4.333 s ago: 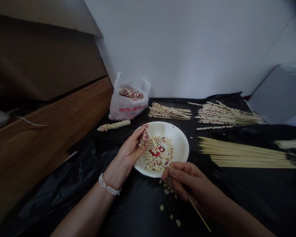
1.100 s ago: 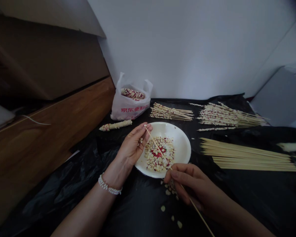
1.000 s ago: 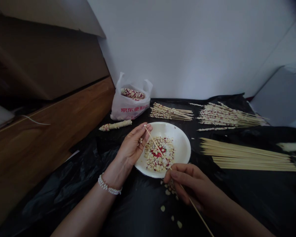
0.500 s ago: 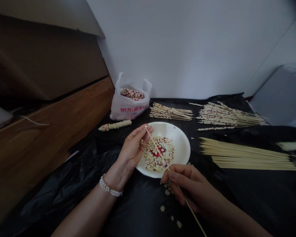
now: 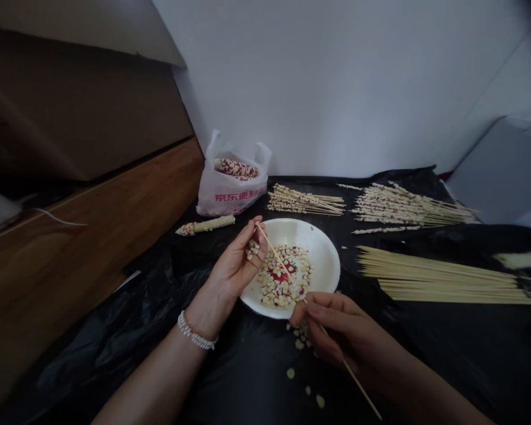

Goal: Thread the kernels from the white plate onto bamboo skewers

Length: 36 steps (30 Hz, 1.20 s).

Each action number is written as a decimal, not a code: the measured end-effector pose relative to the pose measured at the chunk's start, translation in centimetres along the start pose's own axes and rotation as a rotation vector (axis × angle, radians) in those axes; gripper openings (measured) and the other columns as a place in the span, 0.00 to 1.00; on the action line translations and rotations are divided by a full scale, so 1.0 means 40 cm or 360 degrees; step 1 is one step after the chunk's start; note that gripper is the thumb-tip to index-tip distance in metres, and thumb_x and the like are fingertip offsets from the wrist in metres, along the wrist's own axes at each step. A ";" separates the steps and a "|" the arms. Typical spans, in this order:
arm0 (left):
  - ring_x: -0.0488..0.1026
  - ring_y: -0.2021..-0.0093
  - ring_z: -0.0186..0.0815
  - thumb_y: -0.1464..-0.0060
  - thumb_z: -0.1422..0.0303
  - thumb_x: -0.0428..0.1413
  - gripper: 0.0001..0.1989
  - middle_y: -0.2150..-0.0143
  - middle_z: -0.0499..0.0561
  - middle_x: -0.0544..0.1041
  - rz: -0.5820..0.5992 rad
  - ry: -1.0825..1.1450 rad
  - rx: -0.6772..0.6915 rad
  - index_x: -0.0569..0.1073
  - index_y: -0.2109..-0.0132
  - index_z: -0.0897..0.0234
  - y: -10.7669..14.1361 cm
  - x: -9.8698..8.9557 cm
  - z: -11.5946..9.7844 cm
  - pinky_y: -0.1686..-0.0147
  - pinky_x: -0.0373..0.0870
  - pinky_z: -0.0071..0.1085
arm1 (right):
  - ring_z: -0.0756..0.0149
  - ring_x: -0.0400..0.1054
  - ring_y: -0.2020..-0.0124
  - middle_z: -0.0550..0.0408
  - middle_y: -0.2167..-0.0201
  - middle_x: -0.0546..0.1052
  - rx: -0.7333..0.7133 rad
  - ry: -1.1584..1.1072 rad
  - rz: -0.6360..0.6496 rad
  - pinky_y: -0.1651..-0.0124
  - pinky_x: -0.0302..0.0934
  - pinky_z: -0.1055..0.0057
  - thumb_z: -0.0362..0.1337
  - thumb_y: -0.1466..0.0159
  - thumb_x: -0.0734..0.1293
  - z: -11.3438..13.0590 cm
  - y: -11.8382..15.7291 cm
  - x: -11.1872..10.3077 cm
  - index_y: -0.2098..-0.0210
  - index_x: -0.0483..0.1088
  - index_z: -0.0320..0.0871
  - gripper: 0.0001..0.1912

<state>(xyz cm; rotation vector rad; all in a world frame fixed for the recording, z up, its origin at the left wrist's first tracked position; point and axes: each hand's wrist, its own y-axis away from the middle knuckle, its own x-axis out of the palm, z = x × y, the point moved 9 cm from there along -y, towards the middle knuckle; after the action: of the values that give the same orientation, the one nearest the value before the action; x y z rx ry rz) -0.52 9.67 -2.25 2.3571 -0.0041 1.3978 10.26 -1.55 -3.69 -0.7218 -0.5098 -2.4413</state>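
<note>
curled tighter than before, the left hand (image 5: 236, 262) holds corn kernels (image 5: 252, 250) at the bamboo skewer (image 5: 273, 250) pinched by the right hand (image 5: 340, 321).

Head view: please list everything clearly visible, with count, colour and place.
bowl: one, white, centre
kernels: many, cream and red, in and before the bowl
held skewer: one, pale, slanting over the bowl
bare skewers: many, pale yellow, right
threaded skewers: two groups, cream and red, back
bag: one, white with red print, back
cob: at least one, cream and red, inside the bag
stripped cob: one, mostly pale, left of the bowl
sheet: one, black, underneath
wooden surface: one, brown, left
wall: one, pale, back
box-like objects: two, brown and grey, upper left and right
bracelet: one or two, white, left wrist
left grip: one, bare, kernels at skewer's tip
right grip: one, bare, around skewer
</note>
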 end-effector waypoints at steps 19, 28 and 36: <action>0.69 0.78 0.23 0.42 0.73 0.54 0.06 0.75 0.48 0.73 -0.0136 -0.0154 0.0048 0.75 0.64 0.71 -0.005 -0.018 -0.007 0.77 0.69 0.16 | 0.79 0.39 0.89 0.68 0.91 0.55 -0.0078 -0.0109 0.0001 0.83 0.35 0.76 0.41 0.35 0.62 0.011 -0.006 -0.009 0.67 0.74 0.38 0.14; 0.70 0.78 0.23 0.43 0.75 0.56 0.04 0.74 0.49 0.74 -0.0146 -0.0218 0.0104 0.75 0.66 0.72 -0.005 -0.019 -0.009 0.78 0.70 0.17 | 0.79 0.40 0.88 0.68 0.91 0.55 -0.0108 -0.0038 -0.0041 0.82 0.34 0.75 0.41 0.34 0.62 0.011 0.001 -0.010 0.67 0.74 0.38 0.14; 0.66 0.78 0.21 0.49 0.75 0.60 0.02 0.76 0.46 0.71 0.0022 -0.0521 0.0173 0.75 0.68 0.71 0.004 -0.003 0.001 0.78 0.66 0.15 | 0.79 0.41 0.88 0.68 0.90 0.56 -0.0135 0.0010 -0.0098 0.82 0.35 0.75 0.44 0.36 0.63 0.015 -0.006 -0.020 0.67 0.74 0.39 0.14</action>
<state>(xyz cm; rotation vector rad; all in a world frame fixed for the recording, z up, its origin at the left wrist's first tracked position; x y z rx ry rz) -0.56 9.50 -2.33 2.6546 -0.0367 1.0262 10.93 -0.77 -3.74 -0.7433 -0.4339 -2.5348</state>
